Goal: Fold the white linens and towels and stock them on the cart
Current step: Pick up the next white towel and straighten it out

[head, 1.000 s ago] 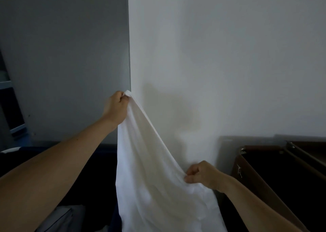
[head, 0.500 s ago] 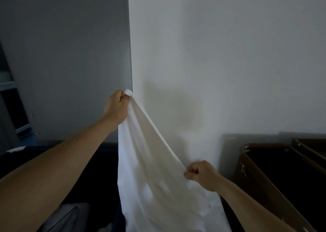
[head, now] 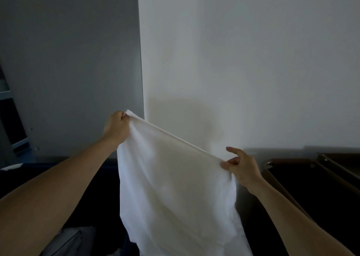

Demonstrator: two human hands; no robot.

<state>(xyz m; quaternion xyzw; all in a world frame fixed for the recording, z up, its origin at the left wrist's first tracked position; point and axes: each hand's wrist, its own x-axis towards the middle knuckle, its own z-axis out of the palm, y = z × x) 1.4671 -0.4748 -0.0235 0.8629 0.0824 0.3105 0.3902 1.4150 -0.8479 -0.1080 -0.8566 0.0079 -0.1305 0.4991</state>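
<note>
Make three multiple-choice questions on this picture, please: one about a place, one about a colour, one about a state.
1. Where does the brown bin stand relative to the cloth?
A. To its left
B. To its right
C. Above it

2. What colour is the cloth?
A. White
B. Blue
C. Red

3. How is the cloth's top edge?
A. Rolled into a ball
B. Lying on the floor
C. Pulled straight between the left hand and the right hand

Answers: 1 B, its rim shows beyond the right hand; 2 A, the fabric is plain white; 3 C, each hand holds one end.
</note>
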